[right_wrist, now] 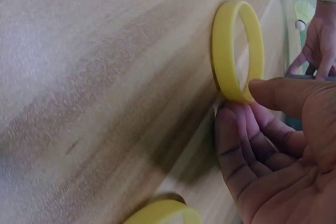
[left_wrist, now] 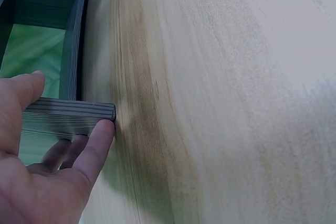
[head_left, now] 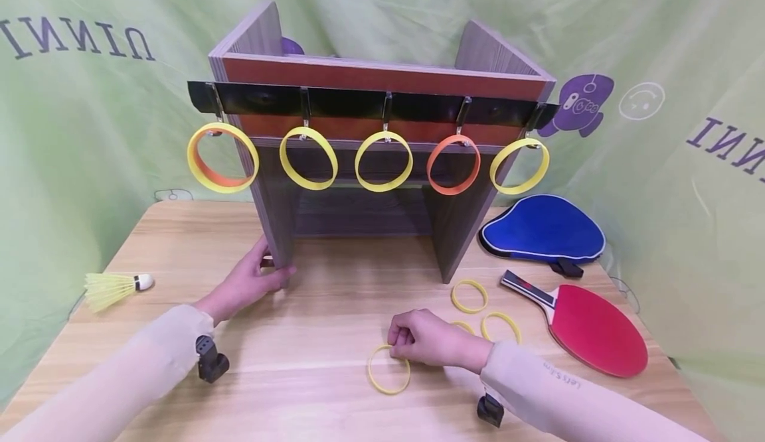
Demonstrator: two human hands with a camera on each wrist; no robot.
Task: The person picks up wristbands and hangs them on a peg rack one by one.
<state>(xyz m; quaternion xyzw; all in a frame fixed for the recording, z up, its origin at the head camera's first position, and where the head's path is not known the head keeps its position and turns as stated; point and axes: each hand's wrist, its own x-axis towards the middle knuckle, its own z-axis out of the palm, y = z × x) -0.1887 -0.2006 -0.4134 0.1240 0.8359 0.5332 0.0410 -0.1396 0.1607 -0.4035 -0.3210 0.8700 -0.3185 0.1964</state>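
Observation:
A wooden rack [head_left: 466, 50] stands at the back of the table, with a black hook bar [head_left: 358, 102] across its front. Yellow rings [head_left: 383, 161] and one orange ring [head_left: 453, 164] hang from its hooks. My left hand [head_left: 263, 275] grips the rack's left upright panel [left_wrist: 68, 116], thumb on one side and fingers on the other [left_wrist: 71, 103]. My right hand [head_left: 399, 342] pinches the near rim of a yellow ring [head_left: 388, 370] that lies on the table. In the right wrist view the ring [right_wrist: 236, 51] sits between thumb and fingers [right_wrist: 244, 103].
Three more yellow rings [head_left: 469, 296] lie right of my right hand. A red paddle [head_left: 597, 337] and a blue paddle cover [head_left: 544, 235] are at the right. A yellow shuttlecock [head_left: 113, 288] rests near the left edge. Green cloth [head_left: 78, 150] surrounds the table.

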